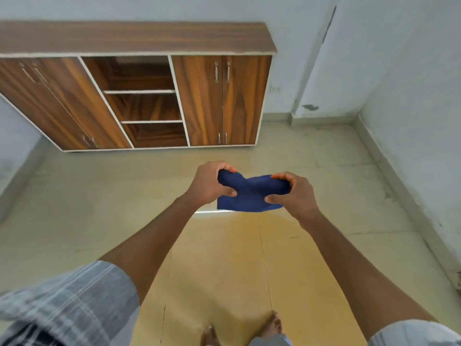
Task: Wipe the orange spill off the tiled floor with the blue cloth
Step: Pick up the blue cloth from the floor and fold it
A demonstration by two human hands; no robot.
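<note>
I hold the blue cloth (249, 193) in the air in front of me, well above the tiled floor (74, 208). My left hand (210, 182) grips its left end, fingers curled over the top and thumb under. My right hand (293, 193) pinches its right end between thumb and fingers. The cloth is bunched between the two hands. Below the hands a yellow-orange patch (237, 265) covers the floor tiles, running from under the cloth toward my bare feet (270, 328).
A wooden cabinet (199, 101) with open shelves in the middle stands against the far wall. White walls (411, 96) close the room at the back and right. Pale floor tiles lie to the left and right of the orange patch.
</note>
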